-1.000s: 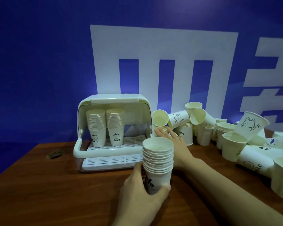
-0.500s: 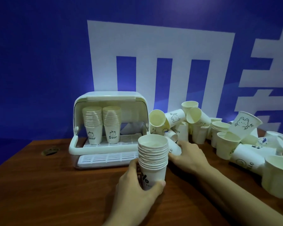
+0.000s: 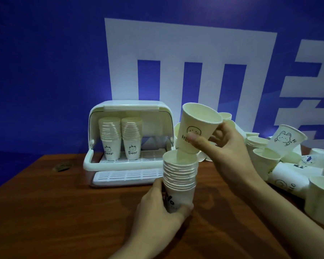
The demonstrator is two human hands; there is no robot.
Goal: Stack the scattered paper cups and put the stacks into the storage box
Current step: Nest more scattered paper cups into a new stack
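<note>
Hands: left hand [image 3: 157,208] grips the bottom cup of the stack [image 3: 180,176], thumb and fingers curled round its lower wall; right hand [image 3: 226,148] pinches a single cup [image 3: 196,128], thumb on the printed side, fingers behind it.
Single cup: mouth up and tipped toward the right, base down; its long axis leans off vertical, and its base sits just inside the mouth of the stack's top cup. A small face and dark lettering show on its wall, partly hidden by the thumb.
Stack: upright, mouths up, long axis vertical, many rims packed one above another; dark lettering on the bottom cup is half covered by the left hand. Whether it rests on the table [image 3: 45,212] or is lifted clear, I cannot tell.
Place of the stack: just in front of the storage box [image 3: 127,109], at the box's front right corner.
Storage box: white, lid rolled up and open toward the viewer, with a slotted tray [image 3: 127,174] at its front.
Inside the box: two upright stacks [image 3: 120,139] side by side at the left of the grid floor, each bottom cup printed "Bear"; the right part of the floor is bare.
Right of the box: loose cups [image 3: 269,161] heaped together, some upright, some lying on their sides, one tilted with a rabbit drawing.
Behind the box: blue wall [image 3: 45,71] with large white shapes.
Left of the box: a dark round opening [image 3: 62,166] in the wooden table.
</note>
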